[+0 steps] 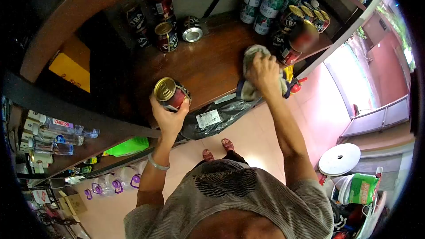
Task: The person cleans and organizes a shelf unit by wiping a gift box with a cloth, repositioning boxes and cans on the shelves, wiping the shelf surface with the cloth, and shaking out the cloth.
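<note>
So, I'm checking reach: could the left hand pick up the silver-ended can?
Probably not: the left hand holds a gold-topped can. Otherwise the way looks free, with only shelf between hand and silver-ended can.

Pale tiled floor point(234, 150), brown wooden shelf point(199, 66), bright opening point(349, 73), probably a doorway.

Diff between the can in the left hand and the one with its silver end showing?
The held can is in the left hand; the silver-end can sits on the shelf.
The held can shows a gold end with a pull tab; the silver-end can shows a plain silver one.
Shared: both are cylindrical, with dark areas on their sides.
</note>
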Demonstrator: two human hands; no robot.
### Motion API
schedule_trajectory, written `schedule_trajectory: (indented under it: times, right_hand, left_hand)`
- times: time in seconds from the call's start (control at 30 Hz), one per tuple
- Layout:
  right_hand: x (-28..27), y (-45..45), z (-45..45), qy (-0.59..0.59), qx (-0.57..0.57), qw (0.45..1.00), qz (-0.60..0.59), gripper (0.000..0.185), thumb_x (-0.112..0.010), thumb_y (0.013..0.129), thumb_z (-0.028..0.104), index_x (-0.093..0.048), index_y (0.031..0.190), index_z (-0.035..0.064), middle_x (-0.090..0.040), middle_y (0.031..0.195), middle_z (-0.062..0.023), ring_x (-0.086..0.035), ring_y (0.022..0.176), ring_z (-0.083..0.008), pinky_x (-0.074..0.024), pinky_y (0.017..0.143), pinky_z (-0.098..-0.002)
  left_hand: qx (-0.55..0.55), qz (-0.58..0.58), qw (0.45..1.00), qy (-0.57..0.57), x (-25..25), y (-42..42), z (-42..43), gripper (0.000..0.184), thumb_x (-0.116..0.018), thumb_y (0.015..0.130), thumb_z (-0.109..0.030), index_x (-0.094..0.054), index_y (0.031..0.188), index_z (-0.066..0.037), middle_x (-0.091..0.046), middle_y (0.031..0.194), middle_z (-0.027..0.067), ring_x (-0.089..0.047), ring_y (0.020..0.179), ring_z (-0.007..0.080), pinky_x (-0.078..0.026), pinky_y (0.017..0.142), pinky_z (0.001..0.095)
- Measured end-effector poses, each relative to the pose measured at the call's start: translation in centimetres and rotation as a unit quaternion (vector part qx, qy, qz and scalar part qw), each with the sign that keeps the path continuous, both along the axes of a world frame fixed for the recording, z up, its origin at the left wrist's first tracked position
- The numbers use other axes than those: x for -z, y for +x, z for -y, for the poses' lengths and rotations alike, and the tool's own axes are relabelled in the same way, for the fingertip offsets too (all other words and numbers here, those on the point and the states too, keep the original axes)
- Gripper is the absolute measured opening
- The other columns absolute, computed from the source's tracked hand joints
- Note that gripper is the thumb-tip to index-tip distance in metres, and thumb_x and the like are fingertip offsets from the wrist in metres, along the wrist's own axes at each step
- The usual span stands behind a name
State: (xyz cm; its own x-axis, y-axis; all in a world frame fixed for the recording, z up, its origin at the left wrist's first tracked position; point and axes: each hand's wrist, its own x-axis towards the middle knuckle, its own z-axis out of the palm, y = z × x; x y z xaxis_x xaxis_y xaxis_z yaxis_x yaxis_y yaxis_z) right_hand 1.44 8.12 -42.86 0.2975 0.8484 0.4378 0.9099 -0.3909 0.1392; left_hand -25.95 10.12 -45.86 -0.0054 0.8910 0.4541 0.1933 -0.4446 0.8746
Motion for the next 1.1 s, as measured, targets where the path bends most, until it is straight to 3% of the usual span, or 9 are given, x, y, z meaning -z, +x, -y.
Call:
schedule_trajectory:
  times: [0.13, 0.27, 0.33, 0.4, 0.5, 0.63, 0.67, 0.73, 1.1]
  right_hand:
    - [0.1, -5.5, 2.3, -0.002, -0.129, 0.991, 0.02, 0.041, -0.062, 0.067, 0.022, -0.054, 0.099, -0.0022, -0.059, 0.085, -0.0207, -0.058, 0.08, -0.035, -0.0523, 0.063, -0.0383]
    - [-2.7, -2.9, 0.5, -0.142, -0.046, 0.938, -0.312, 0.036, -0.056, 0.069, 0.017, -0.058, 0.092, -0.0091, -0.06, 0.09, -0.0257, -0.061, 0.086, -0.0337, -0.0505, 0.076, -0.0424]
    - [-5.3, 0.0, 0.0, -0.062, -0.125, 0.859, -0.493, 0.039, -0.052, 0.075, 0.018, -0.055, 0.102, -0.0109, -0.059, 0.097, -0.0273, -0.06, 0.092, -0.0354, -0.047, 0.082, -0.0368]
    - [-5.3, 2.7, -0.9, 0.031, -0.223, 0.659, -0.718, 0.047, -0.053, 0.083, 0.023, -0.048, 0.117, -0.0088, -0.056, 0.112, -0.0258, -0.053, 0.104, -0.0399, -0.0411, 0.09, -0.0324]
    - [-5.1, 5.4, -2.3, 0.05, -0.057, 0.942, -0.327, 0.044, -0.048, 0.089, 0.025, -0.044, 0.121, -0.0048, -0.057, 0.106, -0.0279, -0.056, 0.095, -0.0422, -0.0457, 0.082, -0.0377]
    - [-4.4, 2.3, -0.9, 0.106, -0.198, 0.954, -0.197, 0.056, -0.049, 0.087, 0.042, -0.042, 0.124, 0.0002, -0.052, 0.114, -0.0265, -0.047, 0.107, -0.0416, -0.0407, 0.088, -0.046]
    - [-3.1, 1.7, -1.2, 0.021, -0.208, 0.961, -0.183, 0.063, -0.047, 0.084, 0.053, -0.039, 0.133, 0.0131, -0.035, 0.133, -0.0253, -0.029, 0.123, -0.0448, -0.0284, 0.098, -0.0545]
    - [-1.0, -0.2, -2.4, -0.129, -0.178, 0.966, -0.139, 0.062, -0.04, 0.084, 0.06, -0.037, 0.134, 0.0243, -0.021, 0.141, -0.0246, -0.019, 0.127, -0.0484, -0.0178, 0.098, -0.0651]
    - [3.2, 4.7, -24.1, -0.224, -0.098, 0.957, -0.156, 0.063, -0.04, 0.083, 0.057, -0.029, 0.138, 0.0296, -0.013, 0.147, -0.0159, -0.013, 0.13, -0.0455, -0.0126, 0.095, -0.0693]
  left_hand:
    - [0.016, 0.06, 0.998, -0.02, 0.7, 0.0, -0.1, 0.06, -0.075, 0.062, -0.01, -0.043, 0.112, 0.001, -0.053, 0.101, 0.0122, -0.054, 0.09, 0.0209, -0.044, 0.081, 0.0326]
    - [0.021, 0.024, 0.999, 0.01, 0.9, -0.4, -0.3, 0.062, -0.076, 0.062, -0.01, -0.043, 0.113, 0.001, -0.053, 0.1, 0.0127, -0.054, 0.09, 0.0218, -0.045, 0.081, 0.033]
    - [0.021, 0.016, 1.0, 0.002, 1.1, -0.4, -0.4, 0.062, -0.075, 0.062, -0.01, -0.043, 0.113, 0.001, -0.053, 0.1, 0.0127, -0.054, 0.09, 0.0221, -0.044, 0.081, 0.0331]
    - [0.009, -0.001, 0.999, 0.034, -0.2, -0.1, 0.1, 0.061, -0.075, 0.062, -0.01, -0.043, 0.113, 0.001, -0.053, 0.1, 0.0126, -0.054, 0.091, 0.0219, -0.045, 0.08, 0.0332]
    - [0.011, 0.015, 1.0, 0.012, 0.5, -0.3, -0.1, 0.06, -0.074, 0.062, -0.009, -0.043, 0.113, 0.001, -0.053, 0.1, 0.0121, -0.055, 0.091, 0.021, -0.046, 0.079, 0.0326]
    - [0.022, 0.03, 0.999, -0.023, -0.1, -0.2, 0.2, 0.059, -0.074, 0.063, -0.008, -0.043, 0.113, 0.0, -0.053, 0.1, 0.0114, -0.055, 0.09, 0.02, -0.046, 0.079, 0.0319]
    - [0.019, 0.023, 0.999, -0.023, -0.3, -0.1, 0.2, 0.058, -0.073, 0.063, -0.008, -0.043, 0.113, -0.001, -0.053, 0.101, 0.0113, -0.055, 0.09, 0.0198, -0.046, 0.079, 0.0318]
    - [0.02, 0.02, 0.998, -0.059, 0.5, -0.4, 0.1, 0.059, -0.073, 0.064, -0.007, -0.042, 0.113, 0.0, -0.053, 0.1, 0.0113, -0.055, 0.09, 0.0201, -0.047, 0.079, 0.0319]
    - [-0.023, -0.016, 0.998, -0.054, 0.1, 0.4, 0.5, 0.063, -0.074, 0.066, -0.013, -0.037, 0.116, 0.001, -0.053, 0.095, 0.0105, -0.056, 0.086, 0.0185, -0.048, 0.076, 0.031]
